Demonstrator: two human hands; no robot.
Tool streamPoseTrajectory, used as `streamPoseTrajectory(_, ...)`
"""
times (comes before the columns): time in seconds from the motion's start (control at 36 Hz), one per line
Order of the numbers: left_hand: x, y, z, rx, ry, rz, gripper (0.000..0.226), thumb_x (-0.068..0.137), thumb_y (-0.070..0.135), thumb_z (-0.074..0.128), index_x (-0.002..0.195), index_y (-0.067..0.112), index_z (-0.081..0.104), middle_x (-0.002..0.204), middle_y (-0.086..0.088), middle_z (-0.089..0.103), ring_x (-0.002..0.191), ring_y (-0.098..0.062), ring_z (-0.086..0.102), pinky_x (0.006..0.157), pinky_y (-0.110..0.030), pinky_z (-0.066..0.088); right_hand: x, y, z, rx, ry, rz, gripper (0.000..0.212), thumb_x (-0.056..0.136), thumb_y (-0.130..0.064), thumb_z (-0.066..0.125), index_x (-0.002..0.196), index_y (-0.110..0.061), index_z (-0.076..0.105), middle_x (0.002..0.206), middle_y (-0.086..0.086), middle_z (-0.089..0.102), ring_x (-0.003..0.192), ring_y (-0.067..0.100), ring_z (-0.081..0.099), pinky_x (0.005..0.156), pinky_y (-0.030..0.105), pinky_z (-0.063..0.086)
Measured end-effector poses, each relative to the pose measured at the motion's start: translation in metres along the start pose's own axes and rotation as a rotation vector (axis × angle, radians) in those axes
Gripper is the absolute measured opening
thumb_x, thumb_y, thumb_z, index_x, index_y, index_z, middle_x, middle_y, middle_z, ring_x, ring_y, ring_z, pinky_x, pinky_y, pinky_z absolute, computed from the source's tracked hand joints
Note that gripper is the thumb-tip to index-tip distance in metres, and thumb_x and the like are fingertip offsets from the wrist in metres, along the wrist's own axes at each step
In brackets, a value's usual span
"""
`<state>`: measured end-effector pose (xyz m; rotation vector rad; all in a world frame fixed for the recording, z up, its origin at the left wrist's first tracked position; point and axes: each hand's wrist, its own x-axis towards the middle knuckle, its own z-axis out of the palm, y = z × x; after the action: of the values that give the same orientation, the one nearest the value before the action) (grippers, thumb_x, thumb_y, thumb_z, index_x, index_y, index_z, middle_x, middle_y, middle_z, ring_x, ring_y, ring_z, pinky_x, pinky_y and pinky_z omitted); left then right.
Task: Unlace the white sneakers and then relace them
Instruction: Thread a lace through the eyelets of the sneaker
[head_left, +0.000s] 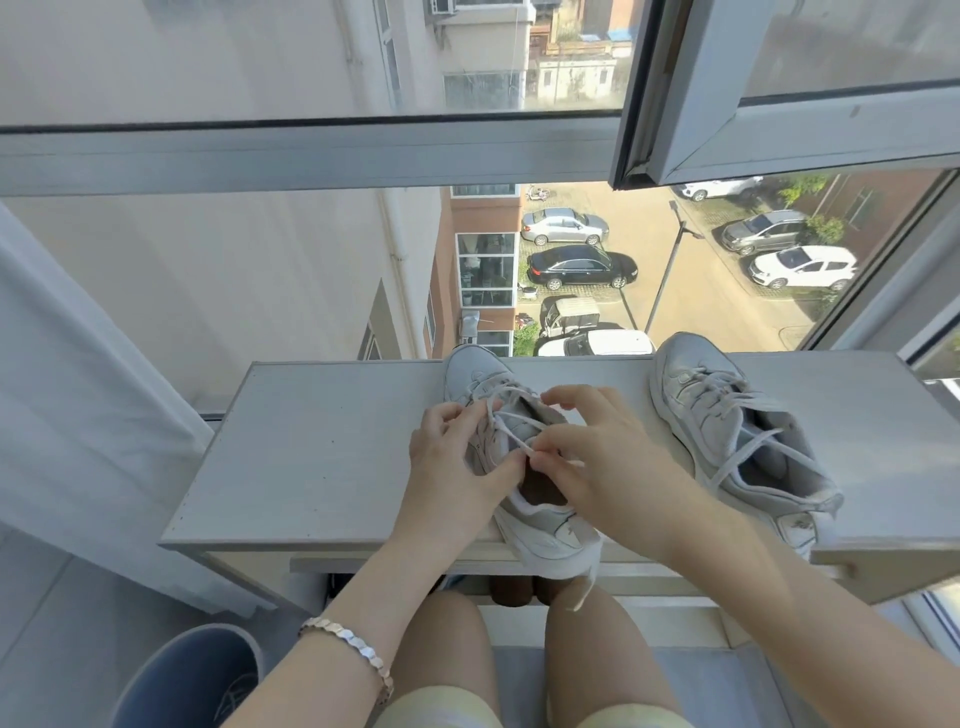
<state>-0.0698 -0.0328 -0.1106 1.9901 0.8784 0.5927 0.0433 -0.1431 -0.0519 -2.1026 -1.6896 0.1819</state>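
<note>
Seen from the head camera, a white sneaker (550, 530) lies on the grey worktop (311, 447), its heel over the near edge. The left hand (452, 457) and right hand (602, 457) both have their fingers pinching its lace (511, 434). A second sneaker (727, 415) sits apart on the right.

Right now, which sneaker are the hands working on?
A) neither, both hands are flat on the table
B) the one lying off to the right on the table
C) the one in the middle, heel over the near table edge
C: the left hand holds the middle sneaker and the right hand pinches its lace; the other sneaker lies untouched.
</note>
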Motion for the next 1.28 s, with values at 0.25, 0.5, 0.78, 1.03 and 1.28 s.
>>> streamPoseTrajectory(0.25,0.006,-0.006,-0.005,-0.007,-0.069,0.033,0.045,0.081,0.029,0.068,0.108,0.056,0.045,0.111,0.021,0.033,0.122,-0.008,0.033,0.101,-0.028,0.035,-0.019,-0.015,-0.019,0.322,-0.042,-0.016,0.034,0.094,-0.036,0.047,0.080,-0.016,0.071,0.097,-0.016,0.056,0.100,-0.001,0.041,0.084,0.007,0.031)
streamPoseTrajectory(0.5,0.010,-0.003,-0.025,0.056,-0.196,0.035,0.050,0.083,0.020,0.066,0.124,0.044,0.048,0.117,0.012,0.038,0.120,-0.006,0.038,0.099,-0.021,0.030,0.008,0.004,0.002,-0.185,0.072,0.007,0.021,0.083,-0.031,0.068,0.100,-0.019,0.070,0.113,0.009,0.053,0.107,0.028,0.049,0.082,0.041,0.050)
streamPoseTrajectory(0.78,0.010,-0.002,-0.030,0.069,-0.233,0.053,0.052,0.083,0.017,0.066,0.119,0.049,0.046,0.121,0.012,0.038,0.120,-0.004,0.040,0.100,-0.022,0.032,0.009,-0.008,0.008,-0.196,0.067,-0.037,0.019,0.078,-0.028,0.073,0.070,-0.013,0.066,0.103,0.004,0.059,0.093,0.023,0.059,0.068,0.026,0.043)
streamPoseTrajectory(1.03,0.009,0.016,-0.046,0.050,-0.341,-0.005,0.057,0.083,0.007,0.063,0.122,0.044,0.044,0.127,0.014,0.039,0.119,0.002,0.039,0.102,-0.015,0.030,-0.010,0.005,-0.042,1.012,0.149,0.447,0.045,0.095,-0.033,0.041,0.055,-0.014,0.052,0.052,-0.001,0.056,0.071,0.016,0.066,0.082,0.028,0.044)
streamPoseTrajectory(1.28,-0.012,0.082,-0.035,-0.131,-0.194,0.000,0.017,0.086,0.017,0.057,0.096,0.026,0.066,0.080,0.006,0.065,0.058,-0.005,0.053,0.060,-0.010,0.042,-0.008,0.007,-0.063,1.592,0.238,0.389,0.028,0.098,-0.013,0.033,0.081,-0.009,0.054,0.051,0.001,0.051,0.055,0.014,0.057,0.069,0.026,0.057)
